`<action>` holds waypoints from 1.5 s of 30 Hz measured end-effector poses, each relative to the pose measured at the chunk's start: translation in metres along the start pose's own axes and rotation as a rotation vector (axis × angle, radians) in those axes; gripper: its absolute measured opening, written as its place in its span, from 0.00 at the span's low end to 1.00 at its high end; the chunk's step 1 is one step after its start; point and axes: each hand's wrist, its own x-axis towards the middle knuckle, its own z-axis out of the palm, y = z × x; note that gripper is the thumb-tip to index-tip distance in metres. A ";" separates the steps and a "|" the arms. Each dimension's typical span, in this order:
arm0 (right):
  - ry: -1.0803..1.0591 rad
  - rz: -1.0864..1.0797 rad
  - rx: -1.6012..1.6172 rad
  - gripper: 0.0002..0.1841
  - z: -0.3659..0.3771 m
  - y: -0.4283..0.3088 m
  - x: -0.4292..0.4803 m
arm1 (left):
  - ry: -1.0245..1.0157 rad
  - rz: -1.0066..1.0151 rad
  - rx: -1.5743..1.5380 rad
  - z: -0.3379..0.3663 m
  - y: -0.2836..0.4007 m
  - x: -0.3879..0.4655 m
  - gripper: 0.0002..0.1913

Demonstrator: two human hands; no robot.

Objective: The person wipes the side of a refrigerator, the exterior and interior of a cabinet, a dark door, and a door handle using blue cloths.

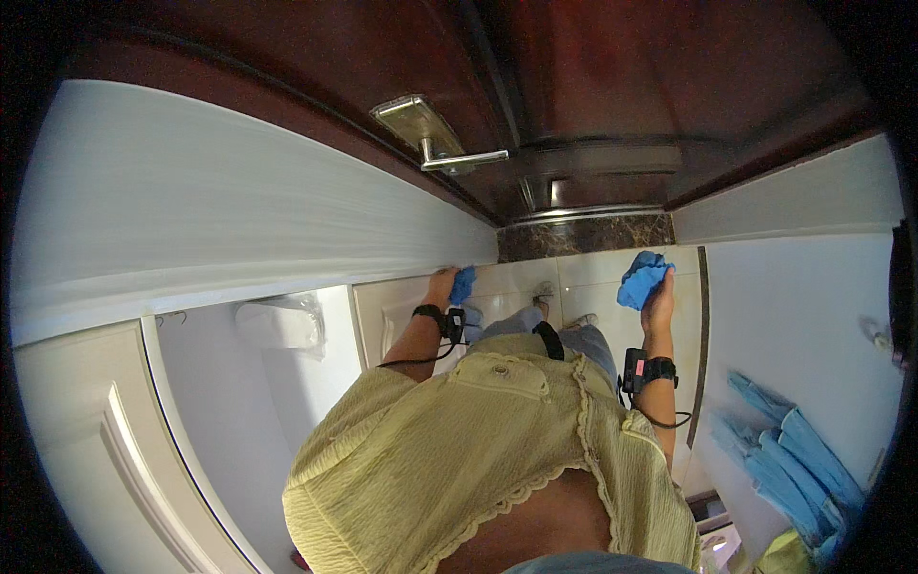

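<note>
My left hand (pixel 439 285) grips a crumpled blue cloth (pixel 463 285) beside the white cabinet on the left. Another bunched blue cloth (pixel 644 281) is in my right hand (pixel 660 310), held out over the tiled floor (pixel 595 276) with darker folds at its upper edge. Each wrist wears a black strap with a small device and a cable. Ahead of me stands a dark red-brown panelled door (pixel 609 86) with a metal lever handle (pixel 466 159). Neither hand touches the door.
A dark marbled threshold (pixel 588 235) runs below the door. To the left, a cabinet door (pixel 93 438) stands beside an open compartment holding a plastic-wrapped white item (pixel 283 323). Blue fabric (pixel 810 459) hangs by the white wall (pixel 796 316) at right.
</note>
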 end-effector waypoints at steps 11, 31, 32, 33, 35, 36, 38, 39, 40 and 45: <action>0.071 -0.044 -0.041 0.24 -0.073 -0.006 -0.032 | 0.618 1.536 0.381 0.092 0.248 -0.102 0.10; 0.213 -0.037 0.027 0.29 -0.111 0.006 -0.029 | 1.022 1.360 0.802 0.120 0.240 -0.011 0.20; 0.250 -0.034 -0.014 0.28 -0.116 0.011 -0.025 | 0.981 1.395 0.579 0.125 0.237 -0.008 0.22; 0.225 -0.071 0.072 0.27 -0.108 0.009 -0.027 | 0.913 1.387 0.550 0.117 0.235 -0.005 0.23; 0.221 -0.095 0.144 0.24 -0.116 0.009 -0.018 | 1.018 1.381 0.781 0.119 0.237 -0.018 0.21; 0.331 -0.174 0.087 0.23 -0.119 0.017 -0.018 | 0.979 1.419 0.786 0.112 0.235 -0.009 0.20; 0.339 -0.132 0.089 0.22 -0.118 0.010 -0.024 | 0.972 1.437 0.756 0.104 0.230 0.003 0.19; 0.391 -0.141 0.083 0.22 -0.124 0.012 -0.024 | 0.990 1.452 0.726 0.109 0.229 0.006 0.19; 0.377 -0.164 0.100 0.23 -0.130 0.015 -0.024 | 0.968 1.475 0.774 0.108 0.227 0.011 0.18; 0.391 -0.213 0.186 0.22 -0.137 0.014 -0.037 | 0.705 1.562 0.816 0.147 0.215 0.026 0.17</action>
